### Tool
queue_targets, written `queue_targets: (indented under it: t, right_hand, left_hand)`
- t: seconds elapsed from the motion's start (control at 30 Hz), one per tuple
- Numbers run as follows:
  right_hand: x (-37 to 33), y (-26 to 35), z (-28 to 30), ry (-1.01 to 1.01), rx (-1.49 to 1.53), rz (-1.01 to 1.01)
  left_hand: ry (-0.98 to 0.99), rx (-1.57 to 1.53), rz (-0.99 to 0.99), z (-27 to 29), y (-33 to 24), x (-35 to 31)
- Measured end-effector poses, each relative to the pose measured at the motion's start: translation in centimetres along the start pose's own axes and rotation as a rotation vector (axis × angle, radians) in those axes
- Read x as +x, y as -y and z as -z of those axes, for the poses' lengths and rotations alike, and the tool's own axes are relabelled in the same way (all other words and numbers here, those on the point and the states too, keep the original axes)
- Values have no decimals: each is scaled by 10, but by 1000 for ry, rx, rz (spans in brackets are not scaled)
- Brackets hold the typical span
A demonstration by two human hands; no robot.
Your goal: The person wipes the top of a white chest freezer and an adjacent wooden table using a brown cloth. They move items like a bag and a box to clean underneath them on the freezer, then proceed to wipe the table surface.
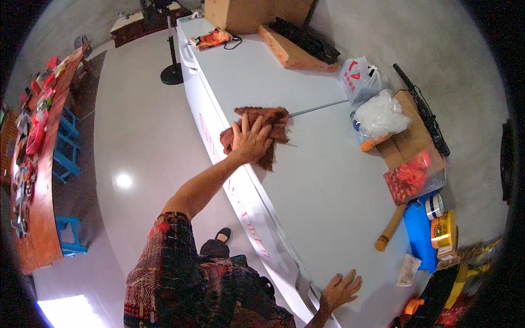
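Overhead, the head view looks down on a long white chest-like top (pixel 306 164) that runs away from the person toward a grey wall. The left hand (pixel 250 139) lies flat with fingers spread on a reddish-brown rag (pixel 265 131), pressing it against the white surface near its front edge. The right hand (pixel 340 290) rests open, palm down, on the near end of the same top, well apart from the rag. Along the wall side sit a white plastic bag (pixel 361 79), a cardboard box (pixel 402 142), a red mesh bag (pixel 407 180), a wooden stick (pixel 389 229) and rolls of tape (pixel 435 206). To the left, a pale glossy floor (pixel 136 131) holds a fan stand (pixel 172 74), blue stools (pixel 68 147) and a long wooden table (pixel 38 218) crowded with small goods.
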State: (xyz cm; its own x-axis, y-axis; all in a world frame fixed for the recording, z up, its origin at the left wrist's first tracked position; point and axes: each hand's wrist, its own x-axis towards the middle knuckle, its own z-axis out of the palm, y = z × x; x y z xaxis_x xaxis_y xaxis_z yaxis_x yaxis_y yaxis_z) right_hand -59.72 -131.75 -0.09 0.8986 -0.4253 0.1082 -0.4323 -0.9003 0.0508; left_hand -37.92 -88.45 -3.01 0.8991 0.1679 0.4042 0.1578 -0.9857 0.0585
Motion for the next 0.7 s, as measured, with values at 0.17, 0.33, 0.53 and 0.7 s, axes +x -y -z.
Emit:
queue_targets:
  t: [0.17, 0.33, 0.53, 0.7]
  right_hand:
    - [-5, -16, -6, -79, 28, 153]
    - [-6, -14, -9, -112, -32, 172]
    - [-9, -8, 0, -216, -11, 227]
    - [0, -2, -7, -347, 161, 405]
  left_hand:
    - [-169, -221, 29, 19, -58, -69]
    - [-456, -814, 485, 9, -101, -108]
    - [-442, -1196, 846, 0, -86, -84]
    - [-353, -1202, 848, -12, -9, -31]
